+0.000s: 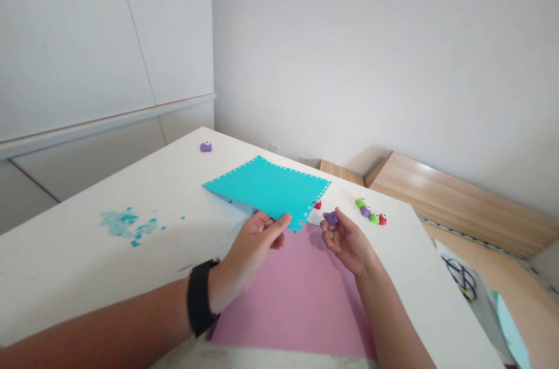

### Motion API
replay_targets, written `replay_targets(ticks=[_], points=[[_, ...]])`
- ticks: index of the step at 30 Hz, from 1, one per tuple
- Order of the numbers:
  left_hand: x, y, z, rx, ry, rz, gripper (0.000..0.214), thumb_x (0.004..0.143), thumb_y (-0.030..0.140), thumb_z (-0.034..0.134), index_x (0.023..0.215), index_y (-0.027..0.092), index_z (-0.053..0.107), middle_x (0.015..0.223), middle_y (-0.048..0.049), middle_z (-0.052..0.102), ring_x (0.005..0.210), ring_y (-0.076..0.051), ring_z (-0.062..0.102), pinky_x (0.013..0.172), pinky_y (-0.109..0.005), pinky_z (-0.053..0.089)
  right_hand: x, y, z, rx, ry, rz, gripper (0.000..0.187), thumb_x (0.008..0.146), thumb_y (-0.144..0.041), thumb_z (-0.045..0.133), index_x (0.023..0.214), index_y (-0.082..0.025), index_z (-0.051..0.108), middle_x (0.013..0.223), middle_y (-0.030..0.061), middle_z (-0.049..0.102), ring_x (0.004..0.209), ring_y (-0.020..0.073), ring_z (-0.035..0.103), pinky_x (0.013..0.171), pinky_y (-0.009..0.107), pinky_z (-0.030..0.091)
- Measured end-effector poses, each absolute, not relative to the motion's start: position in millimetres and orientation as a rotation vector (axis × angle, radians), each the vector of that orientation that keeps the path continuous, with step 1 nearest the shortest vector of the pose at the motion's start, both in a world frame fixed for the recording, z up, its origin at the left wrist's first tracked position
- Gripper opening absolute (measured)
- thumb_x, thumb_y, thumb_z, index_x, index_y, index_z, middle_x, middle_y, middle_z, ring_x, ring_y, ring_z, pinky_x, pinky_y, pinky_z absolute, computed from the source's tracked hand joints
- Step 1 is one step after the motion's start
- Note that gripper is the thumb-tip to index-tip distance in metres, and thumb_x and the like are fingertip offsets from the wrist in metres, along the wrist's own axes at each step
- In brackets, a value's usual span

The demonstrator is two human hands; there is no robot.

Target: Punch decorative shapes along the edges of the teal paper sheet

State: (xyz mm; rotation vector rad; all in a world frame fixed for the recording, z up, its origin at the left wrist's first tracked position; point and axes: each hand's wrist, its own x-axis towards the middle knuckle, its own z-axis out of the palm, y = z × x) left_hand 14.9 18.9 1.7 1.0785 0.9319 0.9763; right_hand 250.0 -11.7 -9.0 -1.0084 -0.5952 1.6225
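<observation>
While left hand point(251, 245) pinches blue paper point(267, 187) from near side, purple punch point(332, 218) alongside, gripped in right hand point(350, 245)

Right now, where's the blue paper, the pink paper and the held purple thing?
Blue paper point(268, 187), head view: middle of its upper face.
Pink paper point(301, 296), head view: bare middle.
Held purple thing point(332, 218), head view: its visible side.

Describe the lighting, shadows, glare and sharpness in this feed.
Head view: soft, fairly even light; soft shadow on the pink sheet near the right hand; faint sheen on the wooden panel. Also head view: wide-angle slant in the room's lines; the blue sheet's edge holes readable, the purple piece too small for fine detail.
</observation>
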Motion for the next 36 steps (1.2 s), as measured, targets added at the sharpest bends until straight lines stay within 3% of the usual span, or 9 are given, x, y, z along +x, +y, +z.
replay_targets(ticks=[5, 10, 15, 18, 24, 27, 33, 36], points=[[15.1, 19.1, 1.5, 1.077, 0.929, 0.978, 0.036, 0.08, 0.051, 0.069, 0.07, 0.019, 0.055, 0.057, 0.0034, 0.06, 0.054, -0.013, 0.052, 0.057, -0.027, 0.038, 243.3, -13.7, -9.2, -1.157, -0.76, 1.498, 0.036, 0.093, -0.052, 0.055, 0.097, -0.018, 0.063, 0.104, 0.0097, 0.069, 0.062, 0.0119, 0.061, 0.044, 0.021, 0.037], [14.2, 19.0, 2.3, 1.085, 0.935, 0.977, 0.039, 0.08, 0.052, 0.069, 0.067, 0.019, 0.053, 0.056, 0.0036, 0.059, 0.053, -0.013, 0.052, 0.058, -0.027, 0.038, 241.9, -9.4, -21.4, -1.309, -1.091, 1.112, 0.031, 0.09, -0.049, 0.061, 0.108, -0.024, 0.063, 0.109, 0.0073, 0.068, 0.091, 0.0211, 0.063, 0.072, 0.033, 0.05], [13.4, 18.1, 3.1, 1.088, 0.922, 0.979, 0.037, 0.081, 0.051, 0.068, 0.068, 0.019, 0.053, 0.056, 0.003, 0.059, 0.054, -0.013, 0.052, 0.058, -0.027, 0.039, 259.4, 4.4, -38.6, -1.642, -1.533, 0.44, 0.032, 0.082, -0.043, 0.069, 0.11, -0.027, 0.069, 0.106, 0.0073, 0.067, 0.098, 0.0264, 0.057, 0.088, 0.041, 0.045], [13.2, 17.8, 4.5, 1.094, 0.915, 0.979, 0.036, 0.081, 0.049, 0.069, 0.067, 0.019, 0.055, 0.057, 0.0024, 0.06, 0.054, -0.014, 0.053, 0.058, -0.027, 0.04, 267.0, 11.9, -45.7, -1.765, -1.673, 0.207, 0.031, 0.081, -0.039, 0.069, 0.109, -0.025, 0.071, 0.105, 0.0092, 0.066, 0.104, 0.0286, 0.055, 0.096, 0.045, 0.039], [14.3, 17.8, 6.1, 1.044, 0.903, 0.986, 0.034, 0.078, 0.048, 0.073, 0.072, 0.018, 0.057, 0.06, 0.0015, 0.064, 0.058, -0.014, 0.058, 0.06, -0.027, 0.044, 275.0, 14.0, -42.1, -1.761, -1.4, 0.352, 0.043, 0.076, -0.046, 0.073, 0.112, -0.022, 0.068, 0.107, 0.0085, 0.07, 0.099, 0.0266, 0.058, 0.084, 0.038, 0.044], [15.3, 17.7, 5.4, 1.019, 0.874, 0.983, 0.034, 0.079, 0.047, 0.073, 0.078, 0.017, 0.058, 0.064, 0.001, 0.066, 0.061, -0.015, 0.06, 0.063, -0.027, 0.046, 289.8, 8.0, -35.0, -1.675, -1.145, 0.448, 0.043, 0.079, -0.054, 0.067, 0.107, -0.021, 0.069, 0.108, 0.0086, 0.071, 0.097, 0.0248, 0.061, 0.075, 0.033, 0.046], [15.4, 17.6, 1.2, 0.992, 0.817, 0.996, 0.031, 0.079, 0.045, 0.074, 0.082, 0.018, 0.059, 0.067, 0.0016, 0.067, 0.062, -0.014, 0.061, 0.064, -0.027, 0.047, 342.3, -13.4, -29.4, -1.722, -0.903, 0.308, 0.051, 0.077, -0.059, 0.063, 0.102, -0.015, 0.068, 0.096, 0.0111, 0.072, 0.076, 0.0208, 0.06, 0.056, 0.029, 0.04], [13.7, 18.8, -0.8, 0.987, 0.821, 0.996, 0.032, 0.078, 0.046, 0.075, 0.08, 0.017, 0.06, 0.067, 0.001, 0.067, 0.062, -0.014, 0.061, 0.063, -0.027, 0.046, 357.1, -20.4, -30.3, -1.753, -0.876, 0.253, 0.054, 0.075, -0.06, 0.064, 0.1, -0.012, 0.069, 0.09, 0.0117, 0.072, 0.073, 0.0218, 0.06, 0.056, 0.03, 0.041]])
